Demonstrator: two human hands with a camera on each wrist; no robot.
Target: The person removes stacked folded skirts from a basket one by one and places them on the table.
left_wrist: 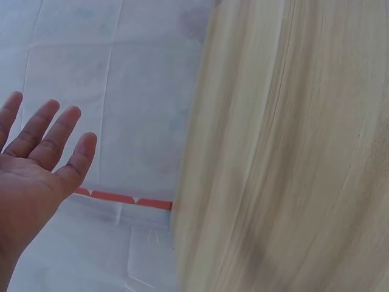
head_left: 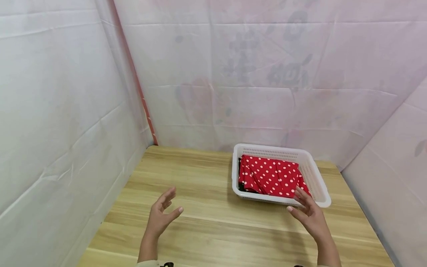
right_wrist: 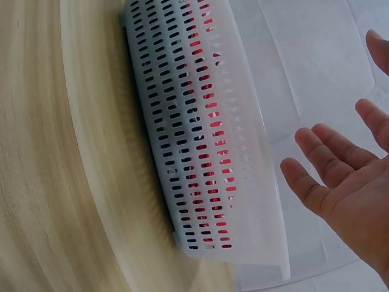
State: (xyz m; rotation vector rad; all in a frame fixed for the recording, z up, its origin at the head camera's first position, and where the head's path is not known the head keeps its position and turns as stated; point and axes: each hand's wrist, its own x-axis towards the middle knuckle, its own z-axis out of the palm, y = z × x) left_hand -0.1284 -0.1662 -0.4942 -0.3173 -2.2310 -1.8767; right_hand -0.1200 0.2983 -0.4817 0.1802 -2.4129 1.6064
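On the right of the table stands a white plastic basket (head_left: 317, 174) with slotted walls. Folded red cloth with white dots (head_left: 270, 176) lies inside it, over some dark fabric (head_left: 241, 187) that shows at the left edge. My left hand (head_left: 161, 215) is held above the table, fingers spread and holding nothing; the left wrist view shows its bare palm. Near the basket's front right rim my right hand (head_left: 310, 215) is raised with its fingers relaxed, also holding nothing. In the right wrist view its fingertips (right_wrist: 295, 173) are beside the basket wall (right_wrist: 188, 134).
The wood-grain table (head_left: 193, 174) is enclosed at the back and both sides by pale sheeting (head_left: 260, 107). A red strip (head_left: 133, 70) runs down the back left corner to the table's edge.
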